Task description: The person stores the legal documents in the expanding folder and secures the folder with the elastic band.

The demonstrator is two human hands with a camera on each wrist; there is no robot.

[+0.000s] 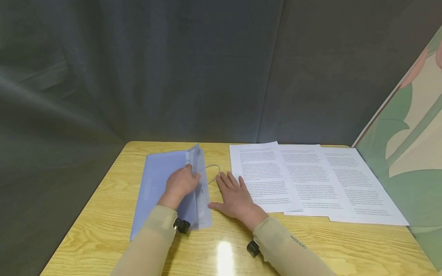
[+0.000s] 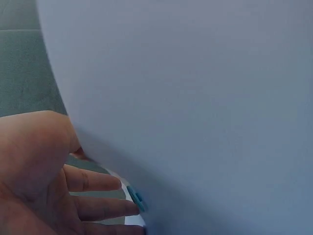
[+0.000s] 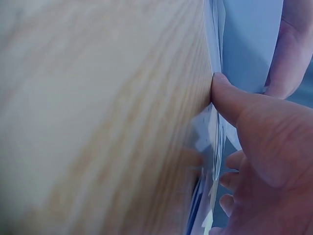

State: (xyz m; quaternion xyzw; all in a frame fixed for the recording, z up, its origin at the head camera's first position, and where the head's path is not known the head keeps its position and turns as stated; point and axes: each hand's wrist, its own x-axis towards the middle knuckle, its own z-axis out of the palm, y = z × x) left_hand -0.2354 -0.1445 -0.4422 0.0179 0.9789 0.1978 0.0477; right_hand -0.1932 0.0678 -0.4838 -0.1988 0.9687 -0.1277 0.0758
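A translucent blue plastic document folder (image 1: 153, 180) lies on the left of the table, its right edge lifted. My left hand (image 1: 180, 183) grips that raised upper sheet by its edge. In the left wrist view, the sheet's pale face fills most of the picture and hides part of the fingers (image 2: 100, 208). Beneath it, a clear flap (image 1: 204, 216) sticks out to the right. My right hand (image 1: 235, 196) rests on the table with spread fingers, its thumb right at the flap's edge. A thin cord loop (image 1: 219, 167) extends from the flap near the right fingertips.
Three printed sheets overlap on the right: a left one (image 1: 262, 176), a middle one (image 1: 314, 184) and a right one (image 1: 366, 191). The wooden table (image 1: 93, 230) meets a dark curtain (image 1: 193, 76) at the back. A patterned cloth (image 1: 411, 153) hangs at the right.
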